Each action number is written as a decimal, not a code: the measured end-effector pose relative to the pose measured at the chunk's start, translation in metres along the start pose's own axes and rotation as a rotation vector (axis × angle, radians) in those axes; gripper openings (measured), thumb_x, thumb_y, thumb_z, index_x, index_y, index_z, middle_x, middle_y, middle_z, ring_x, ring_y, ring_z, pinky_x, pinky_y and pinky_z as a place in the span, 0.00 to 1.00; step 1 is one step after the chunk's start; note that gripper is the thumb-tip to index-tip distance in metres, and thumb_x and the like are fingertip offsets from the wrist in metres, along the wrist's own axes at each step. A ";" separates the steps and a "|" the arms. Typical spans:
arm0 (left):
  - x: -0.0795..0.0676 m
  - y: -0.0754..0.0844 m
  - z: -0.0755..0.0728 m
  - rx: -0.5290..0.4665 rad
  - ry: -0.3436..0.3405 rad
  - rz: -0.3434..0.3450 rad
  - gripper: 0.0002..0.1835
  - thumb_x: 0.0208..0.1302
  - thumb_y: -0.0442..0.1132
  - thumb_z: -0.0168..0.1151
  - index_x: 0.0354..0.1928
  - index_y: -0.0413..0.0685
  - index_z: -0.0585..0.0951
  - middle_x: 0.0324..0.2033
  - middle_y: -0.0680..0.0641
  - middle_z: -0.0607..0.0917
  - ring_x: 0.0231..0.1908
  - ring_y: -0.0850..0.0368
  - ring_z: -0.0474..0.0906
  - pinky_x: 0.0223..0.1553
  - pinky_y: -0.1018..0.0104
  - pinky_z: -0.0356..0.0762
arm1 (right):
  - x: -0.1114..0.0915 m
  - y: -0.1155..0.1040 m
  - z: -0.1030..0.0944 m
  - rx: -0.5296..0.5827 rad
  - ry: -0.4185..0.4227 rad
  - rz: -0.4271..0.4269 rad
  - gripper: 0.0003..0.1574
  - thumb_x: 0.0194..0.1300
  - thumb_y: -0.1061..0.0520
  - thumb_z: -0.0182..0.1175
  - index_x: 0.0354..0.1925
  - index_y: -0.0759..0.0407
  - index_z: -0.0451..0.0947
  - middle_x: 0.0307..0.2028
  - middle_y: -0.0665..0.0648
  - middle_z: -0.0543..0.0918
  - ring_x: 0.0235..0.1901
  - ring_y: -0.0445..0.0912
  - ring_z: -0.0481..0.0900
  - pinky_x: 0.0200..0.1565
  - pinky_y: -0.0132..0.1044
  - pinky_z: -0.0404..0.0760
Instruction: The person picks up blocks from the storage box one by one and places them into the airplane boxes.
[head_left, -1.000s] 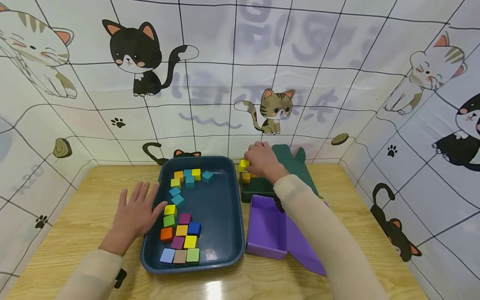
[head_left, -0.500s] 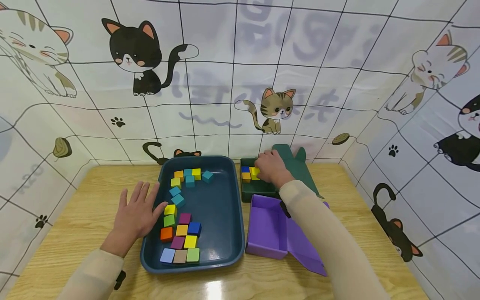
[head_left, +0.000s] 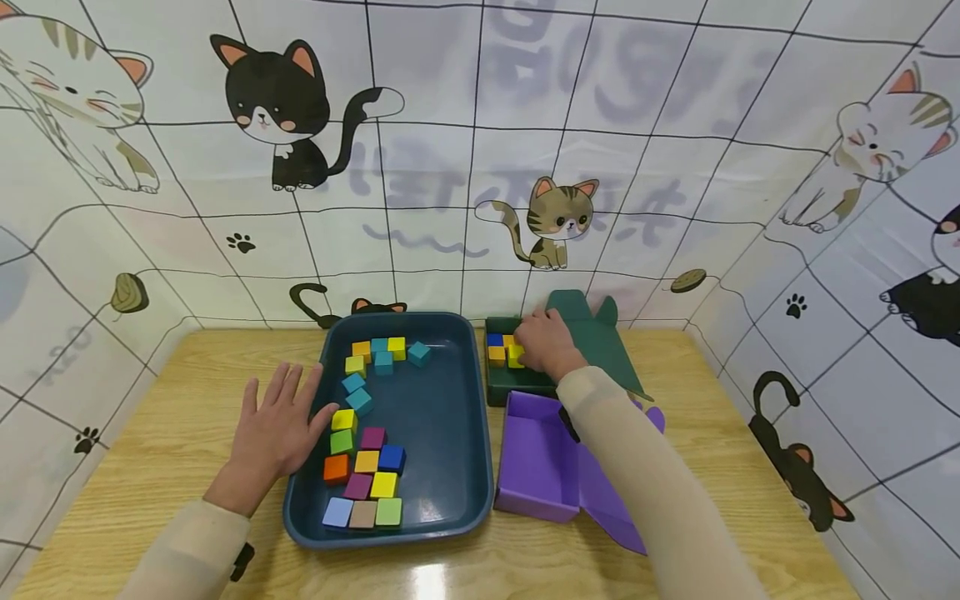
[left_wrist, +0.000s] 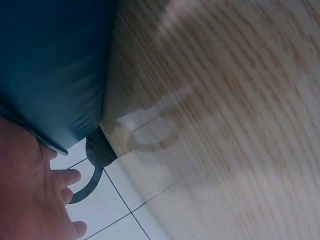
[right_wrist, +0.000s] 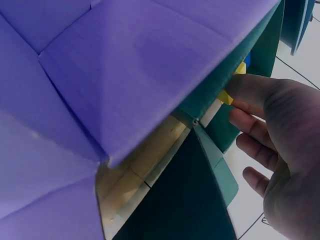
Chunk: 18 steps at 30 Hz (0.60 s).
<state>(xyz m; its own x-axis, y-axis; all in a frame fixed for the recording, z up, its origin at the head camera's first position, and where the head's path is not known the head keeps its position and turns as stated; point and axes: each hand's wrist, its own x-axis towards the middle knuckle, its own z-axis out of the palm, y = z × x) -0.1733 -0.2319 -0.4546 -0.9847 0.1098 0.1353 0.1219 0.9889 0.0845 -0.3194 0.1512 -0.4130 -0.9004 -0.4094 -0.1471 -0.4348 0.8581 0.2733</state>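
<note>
My right hand [head_left: 546, 340] reaches into the open dark green box [head_left: 517, 385]. Its thumb and index finger pinch a yellow cube [head_left: 515, 357]; in the right wrist view this yellow cube [right_wrist: 226, 97] shows between the thumb and finger. Next to it in the box lie a blue cube [head_left: 495, 340] and an orange cube [head_left: 497, 357]. My left hand [head_left: 276, 425], fingers spread straight, rests at the left rim of the blue tray [head_left: 442, 433]. In the left wrist view the left hand [left_wrist: 25, 185] lies along the outer wall of the tray [left_wrist: 55, 65].
Several coloured cubes sit along the tray's left side, among them a red-orange cube [head_left: 337, 469] and a teal cube [head_left: 418, 354]. An open purple box [head_left: 536, 450] stands in front of the green one, its lid folded right. A cat-patterned sheet [head_left: 420, 167] backs the wooden table [head_left: 195, 392].
My right hand has come down into the green box with the yellow cube and shifted slightly right and nearer. Blue and orange cubes have come into sight. The left hand has stayed still.
</note>
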 end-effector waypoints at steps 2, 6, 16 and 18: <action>0.000 0.000 0.000 -0.004 0.003 0.000 0.38 0.65 0.64 0.36 0.70 0.49 0.52 0.68 0.34 0.55 0.68 0.38 0.43 0.65 0.35 0.32 | 0.002 -0.001 0.001 0.004 -0.005 0.005 0.16 0.56 0.45 0.62 0.42 0.46 0.82 0.42 0.51 0.79 0.45 0.50 0.69 0.54 0.49 0.64; 0.000 0.001 0.002 -0.009 0.015 0.000 0.38 0.65 0.64 0.37 0.70 0.49 0.53 0.67 0.34 0.56 0.68 0.38 0.44 0.65 0.35 0.33 | 0.005 -0.003 0.004 0.008 -0.015 0.013 0.16 0.57 0.45 0.61 0.45 0.45 0.81 0.45 0.50 0.79 0.48 0.50 0.69 0.56 0.50 0.63; 0.000 0.001 0.000 -0.013 0.012 -0.008 0.38 0.65 0.64 0.37 0.70 0.49 0.53 0.67 0.35 0.56 0.69 0.38 0.43 0.65 0.35 0.33 | 0.011 -0.005 0.009 -0.005 -0.016 0.019 0.14 0.58 0.47 0.60 0.42 0.46 0.81 0.44 0.52 0.79 0.48 0.51 0.70 0.58 0.50 0.62; 0.000 0.001 -0.001 -0.011 0.012 -0.010 0.38 0.65 0.64 0.37 0.70 0.50 0.53 0.67 0.35 0.56 0.69 0.38 0.43 0.65 0.35 0.34 | 0.012 -0.005 0.010 -0.008 -0.012 0.018 0.14 0.57 0.46 0.61 0.41 0.47 0.81 0.43 0.52 0.79 0.48 0.51 0.70 0.58 0.51 0.62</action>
<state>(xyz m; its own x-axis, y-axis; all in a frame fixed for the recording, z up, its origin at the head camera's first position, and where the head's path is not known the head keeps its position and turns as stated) -0.1731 -0.2311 -0.4535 -0.9843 0.0984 0.1462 0.1133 0.9888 0.0969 -0.3273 0.1447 -0.4253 -0.9078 -0.3900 -0.1539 -0.4187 0.8626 0.2838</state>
